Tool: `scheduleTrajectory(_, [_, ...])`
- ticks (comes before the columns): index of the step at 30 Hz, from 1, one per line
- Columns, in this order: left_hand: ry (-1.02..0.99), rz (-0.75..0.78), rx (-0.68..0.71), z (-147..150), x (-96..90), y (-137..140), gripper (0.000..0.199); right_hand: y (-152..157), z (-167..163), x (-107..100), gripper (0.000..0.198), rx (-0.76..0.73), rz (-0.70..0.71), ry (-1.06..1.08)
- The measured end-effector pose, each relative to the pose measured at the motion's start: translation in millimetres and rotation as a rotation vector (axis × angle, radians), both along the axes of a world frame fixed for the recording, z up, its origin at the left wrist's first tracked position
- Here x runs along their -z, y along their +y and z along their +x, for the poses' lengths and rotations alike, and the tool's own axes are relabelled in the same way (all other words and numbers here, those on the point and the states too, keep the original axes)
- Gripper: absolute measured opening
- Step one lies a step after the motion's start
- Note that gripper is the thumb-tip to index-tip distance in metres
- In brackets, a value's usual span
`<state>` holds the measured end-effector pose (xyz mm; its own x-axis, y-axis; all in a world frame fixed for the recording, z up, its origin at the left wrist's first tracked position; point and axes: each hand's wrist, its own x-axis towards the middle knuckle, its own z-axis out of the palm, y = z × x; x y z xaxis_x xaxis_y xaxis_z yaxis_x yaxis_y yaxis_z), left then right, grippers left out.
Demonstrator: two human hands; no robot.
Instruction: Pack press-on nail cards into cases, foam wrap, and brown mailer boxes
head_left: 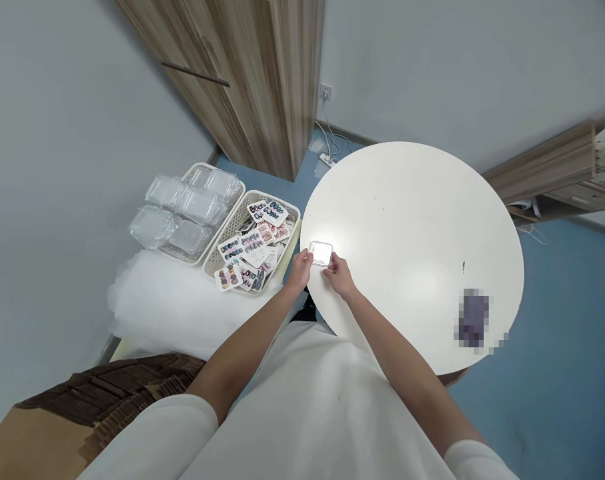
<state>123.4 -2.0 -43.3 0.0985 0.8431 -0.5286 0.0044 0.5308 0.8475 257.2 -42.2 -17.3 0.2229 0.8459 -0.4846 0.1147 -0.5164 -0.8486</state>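
Note:
Between my two hands is a small clear plastic box (321, 253) with a bright white face, held over the near left edge of the round white table (412, 213). My left hand (300, 269) grips its left side, thumb on top. On the right side, the fingers of my right hand (339, 275) close around the box's edge and corner. To the left of my hands stands a cream basket (213, 263) heaped with cards of press-on nails (252, 241) in many colours. What lies inside the box cannot be made out.
Another basket (241, 193) behind holds stacked clear plastic boxes (182, 200). White foam wrap (167, 300) and brown cardboard (42, 433) lie at lower left. A blurred purple item (473, 319) rests on the table's right. Wooden cabinets (252, 73) and a power strip (327, 160) stand beyond.

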Motion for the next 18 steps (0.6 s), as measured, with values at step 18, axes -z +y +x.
scheduleTrajectory(18, [0.06, 0.06, 0.085, -0.8, -1.1, -1.7, 0.054, 2.4, -1.5, -0.3, 0.071, -0.051, -0.1, -0.094])
